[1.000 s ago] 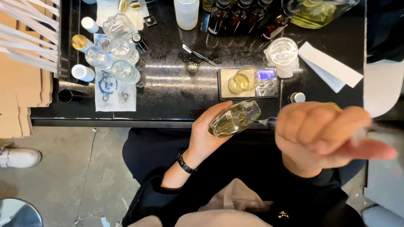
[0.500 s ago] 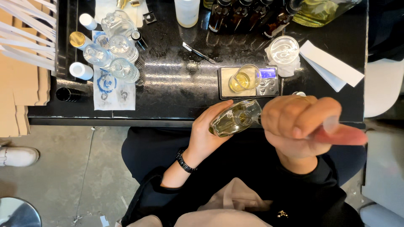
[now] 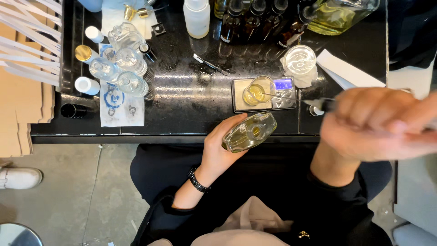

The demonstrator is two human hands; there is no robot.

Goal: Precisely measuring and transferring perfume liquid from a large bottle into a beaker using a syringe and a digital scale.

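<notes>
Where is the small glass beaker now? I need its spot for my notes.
In the head view, the small glass beaker stands on the scale, mid-table, just beyond the bottle in the left hand.

A row of dark brown glass bottles (image 3: 255, 20) stands along the far edge of the black glossy counter (image 3: 182, 98). A white plastic bottle (image 3: 197, 17) stands left of them. Empty clear glass bottles (image 3: 119, 59) cluster at the left.

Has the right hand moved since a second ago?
Yes. The right hand swung its syringe-like tool up and left, so the needle tip now reaches the small beaker on the scale.
</notes>
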